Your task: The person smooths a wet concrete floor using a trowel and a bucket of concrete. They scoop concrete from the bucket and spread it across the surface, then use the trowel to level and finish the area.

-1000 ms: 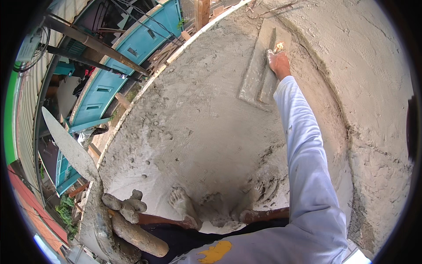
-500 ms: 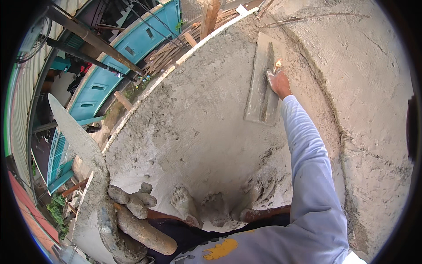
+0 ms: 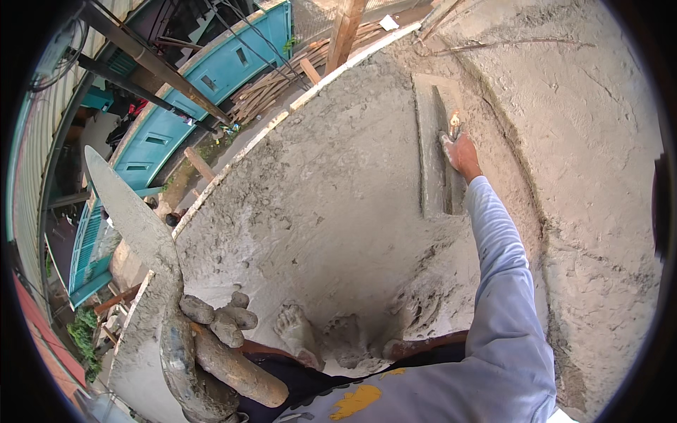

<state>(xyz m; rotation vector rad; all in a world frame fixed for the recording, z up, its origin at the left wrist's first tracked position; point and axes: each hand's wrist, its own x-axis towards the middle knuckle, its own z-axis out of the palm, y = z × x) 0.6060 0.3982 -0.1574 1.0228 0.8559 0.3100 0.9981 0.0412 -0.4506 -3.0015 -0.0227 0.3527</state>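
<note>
My right hand [image 3: 462, 154] is closed round the grip of a long rectangular float [image 3: 431, 155], which lies flat on the wet grey cement [image 3: 338, 176]. A raised rib runs along the float's back. At the lower left, my left hand [image 3: 224, 321], caked in grey cement, is closed about a trowel [image 3: 130, 208]. The trowel's long pointed blade is tilted up and away over the slab's edge. A thick cement-coated rod with a paler end [image 3: 243, 370] lies under the fingers; part of the grip is hidden. My bare feet [image 3: 297, 330] stand in the wet cement.
A pale board edge [image 3: 247, 148] bounds the slab at the left, with a drop beyond it. Below lie stacked timber strips [image 3: 271, 92] and a turquoise gate [image 3: 159, 144]. A wooden post [image 3: 345, 32] rises at the far edge. A stepped ridge [image 3: 518, 144] runs along the right.
My right hand has drawn the float slightly nearer and to the right across the cement. The trowel in my left hand has shifted slightly right.
</note>
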